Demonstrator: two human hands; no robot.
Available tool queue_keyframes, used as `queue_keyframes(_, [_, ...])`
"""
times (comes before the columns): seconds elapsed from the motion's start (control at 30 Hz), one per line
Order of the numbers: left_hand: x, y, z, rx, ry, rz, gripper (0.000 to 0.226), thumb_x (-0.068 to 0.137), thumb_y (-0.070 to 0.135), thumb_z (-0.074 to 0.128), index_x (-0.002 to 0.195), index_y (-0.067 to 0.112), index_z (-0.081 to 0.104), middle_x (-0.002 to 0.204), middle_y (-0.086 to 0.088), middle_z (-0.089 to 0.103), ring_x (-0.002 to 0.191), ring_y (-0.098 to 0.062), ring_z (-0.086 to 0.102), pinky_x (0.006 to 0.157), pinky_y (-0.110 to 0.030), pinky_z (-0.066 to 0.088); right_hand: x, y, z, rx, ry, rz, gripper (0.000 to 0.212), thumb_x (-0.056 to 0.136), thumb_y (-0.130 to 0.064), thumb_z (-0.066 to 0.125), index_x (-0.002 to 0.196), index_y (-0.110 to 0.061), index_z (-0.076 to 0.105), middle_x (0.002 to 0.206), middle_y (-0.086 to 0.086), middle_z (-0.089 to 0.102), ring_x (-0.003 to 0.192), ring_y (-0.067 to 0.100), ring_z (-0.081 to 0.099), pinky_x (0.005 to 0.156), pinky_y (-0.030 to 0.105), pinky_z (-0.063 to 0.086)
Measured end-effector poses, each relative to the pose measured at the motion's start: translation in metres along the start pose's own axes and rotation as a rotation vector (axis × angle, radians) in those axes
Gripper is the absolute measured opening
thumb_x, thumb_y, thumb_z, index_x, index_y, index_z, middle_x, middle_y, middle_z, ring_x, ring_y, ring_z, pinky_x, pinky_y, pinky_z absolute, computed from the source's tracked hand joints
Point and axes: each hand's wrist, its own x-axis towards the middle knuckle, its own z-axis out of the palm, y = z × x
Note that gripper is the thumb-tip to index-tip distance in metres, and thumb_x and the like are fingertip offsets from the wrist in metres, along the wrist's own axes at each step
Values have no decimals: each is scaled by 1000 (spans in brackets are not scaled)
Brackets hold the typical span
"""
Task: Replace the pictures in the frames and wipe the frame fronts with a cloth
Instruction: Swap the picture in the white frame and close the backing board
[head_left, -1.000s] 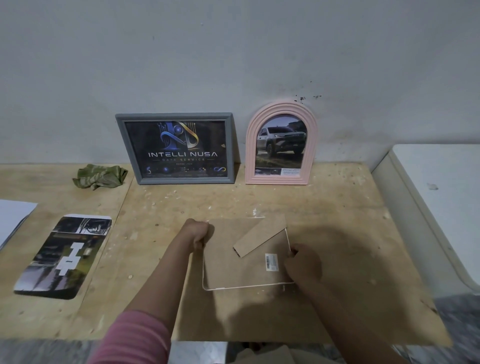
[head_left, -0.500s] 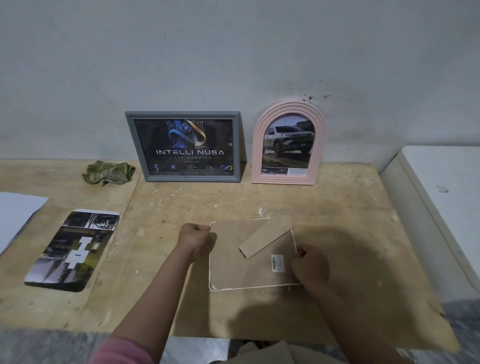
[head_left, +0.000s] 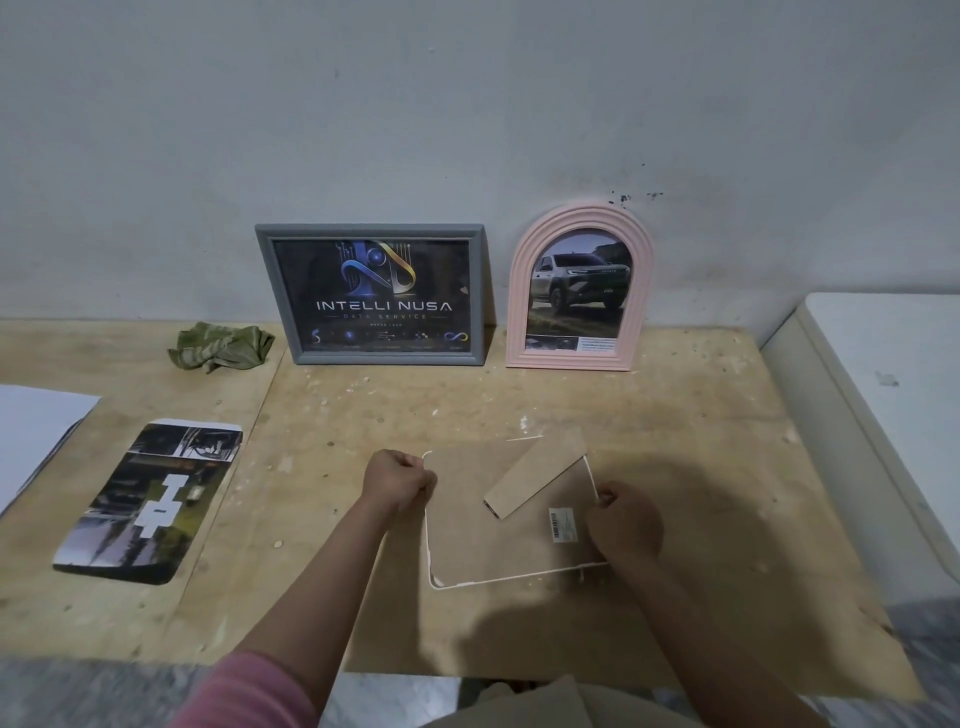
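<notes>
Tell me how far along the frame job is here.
Looks done: grey frame and pink arched frame stand pictured against the wall. In hand: left hand and right hand grip the face-down white frame. Left: wiping; cloth lies untouched.

Three picture frames are in view: a grey frame (head_left: 375, 294) and a pink arched frame (head_left: 578, 287), both upright well beyond the fingers, and a white-edged frame (head_left: 511, 514) face down between the two sets of curled fingers. One loose printed picture (head_left: 150, 500) lies well out past the left hand (head_left: 397, 479). One green cloth (head_left: 220, 346) lies beyond it. Two hands show; the right hand (head_left: 623, 524) makes the pair. One white sheet (head_left: 31, 426) lies farthest out past the left fingers.
</notes>
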Motion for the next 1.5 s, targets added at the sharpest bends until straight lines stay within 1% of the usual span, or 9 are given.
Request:
queue_keyframes(0.13, [1, -6, 3, 38, -8, 48, 24, 80, -5, 55, 66, 15, 53, 64, -6, 54, 63, -22, 52, 59, -27, 42, -2, -2, 0, 10, 16, -10, 19, 78, -11, 58, 90, -13, 73, 94, 12, 71, 92, 35, 62, 73, 32, 44])
queue_keyframes(0.2, [4, -6, 4, 25, -23, 51, 22, 85, -2, 51, 73, 16, 51, 68, -6, 54, 69, -22, 52, 60, -28, 41, -3, -2, -1, 15, 25, -19, 19, 79, -12, 58, 91, -13, 73, 94, 13, 71, 92, 35, 62, 73, 32, 43])
queue_keyframes(0.47, [1, 0, 3, 13, -119, 9, 20, 91, -4, 41, 83, 15, 45, 62, -8, 46, 49, -18, 38, 33, -15, 31, -4, -1, -1, 31, 24, -17, 17, 77, -11, 59, 88, -14, 72, 91, 11, 71, 89, 34, 62, 71, 31, 43])
queue_keyframes(0.73, [-5, -1, -1, -145, -153, -15, 20, 92, -1, 44, 80, 15, 48, 61, -9, 46, 49, -17, 36, 34, -15, 26, 0, 0, 1, 8, -9, 19, 15, 73, -17, 63, 86, -18, 71, 90, 6, 72, 88, 31, 63, 70, 30, 45])
queue_keyframes(0.9, [-10, -6, 1, -119, -119, 32, 14, 94, 8, 49, 84, 17, 55, 44, 1, 50, 36, -13, 38, 40, -18, 31, -2, 3, 1, 27, -12, 27, 15, 74, -15, 63, 85, -17, 71, 90, 8, 72, 88, 32, 63, 67, 28, 41])
queue_keyframes(1.03, [-14, -15, 3, -22, -63, 33, 7, 92, 12, 55, 94, 19, 56, 72, -4, 59, 53, -13, 52, 48, -21, 41, -2, 6, 3, 24, -18, 3, 14, 72, -15, 63, 84, -17, 71, 86, 5, 71, 84, 29, 63, 65, 27, 40])
queue_keyframes(1.13, [-16, -26, 2, 49, -14, 2, 8, 85, 11, 62, 90, 12, 55, 84, -8, 57, 64, -17, 52, 52, -23, 41, -2, 6, 5, 12, -24, -20, 13, 72, -15, 62, 82, -18, 70, 85, 6, 71, 82, 29, 63, 63, 27, 39])
queue_keyframes(1.3, [-26, -30, -5, 254, 12, -22, 13, 63, 10, 62, 59, 12, 50, 56, -4, 48, 49, -19, 41, 42, -18, 30, -2, 6, 7, -9, -28, -11, 13, 72, -15, 63, 82, -17, 70, 86, 4, 70, 82, 28, 62, 63, 26, 38])
queue_keyframes(1.5, [-37, -35, -8, 286, -58, -56, 12, 48, 16, 62, 52, 9, 53, 53, -12, 51, 47, -21, 41, 46, -22, 33, -2, 4, 10, -27, -10, -12, 15, 72, -7, 56, 78, -12, 68, 90, 9, 69, 85, 33, 61, 66, 29, 41])
